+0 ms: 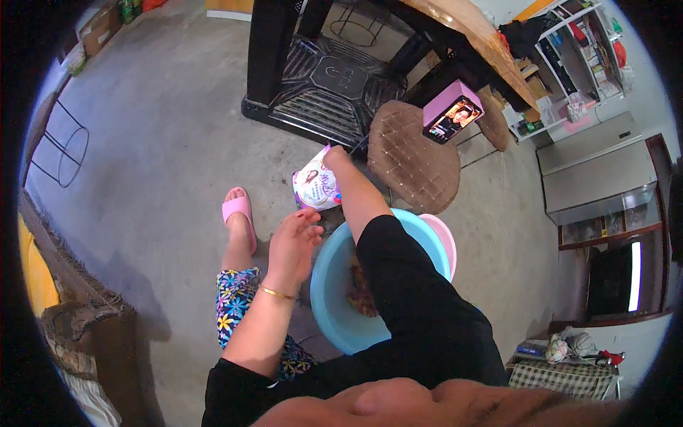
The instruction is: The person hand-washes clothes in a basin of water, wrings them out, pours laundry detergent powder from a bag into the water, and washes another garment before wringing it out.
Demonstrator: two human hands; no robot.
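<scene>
A white and purple plastic bag (313, 183), printed with a figure, stands on the floor beyond the tub. My right hand (334, 157) is at the top of the bag, and its fingers are hidden in or behind the opening. Lower and to the left, my left hand (290, 245) hovers with loosely bent fingers and nothing in it. Under my right arm stands a large light-blue tub (329, 302). Something reddish-brown (361, 295) lies inside it, partly covered by my sleeve.
A pink basin (442, 238) shows behind the tub's right side. Beyond is a brown quilted stool (409, 160) carrying a pink box with a phone (453, 119). A black stove-like table base (320, 99) stands at the back. My pink-slippered foot (238, 210) is on the left.
</scene>
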